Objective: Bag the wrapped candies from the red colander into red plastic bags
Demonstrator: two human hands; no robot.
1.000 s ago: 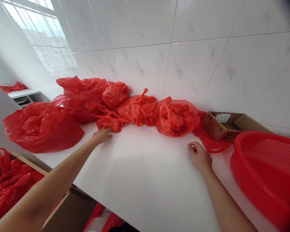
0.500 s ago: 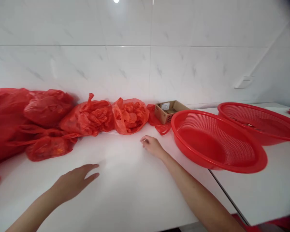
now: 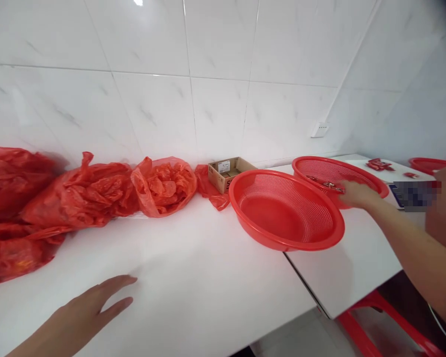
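My left hand (image 3: 91,310) hovers over the near left part of the white table (image 3: 186,282). Its fingers are stretched out with the thumb apart, and it holds nothing. Past it lie knotted red plastic bags (image 3: 85,193), and an open red bag (image 3: 167,186) stuffed with crumpled plastic. My right hand does not show. At the right, a seated co-worker's hand (image 3: 355,193) reaches into the far red basin (image 3: 375,184), by small wrapped pieces (image 3: 332,187); its fingers are blurred. The nearer red basin (image 3: 282,245), perforated round its side, holds nothing visible.
A shallow cardboard box (image 3: 217,181) stands near the wall beside a flat red bag (image 3: 219,201). Small red packets (image 3: 379,164) lie on the farther table. A seam (image 3: 305,281) parts the two tables. Below the edge is a red stool (image 3: 360,325).
The view has swung to the right, bringing the co-worker's arm and the stool into sight. My right hand has left the view. My left hand stays stretched out above the table.
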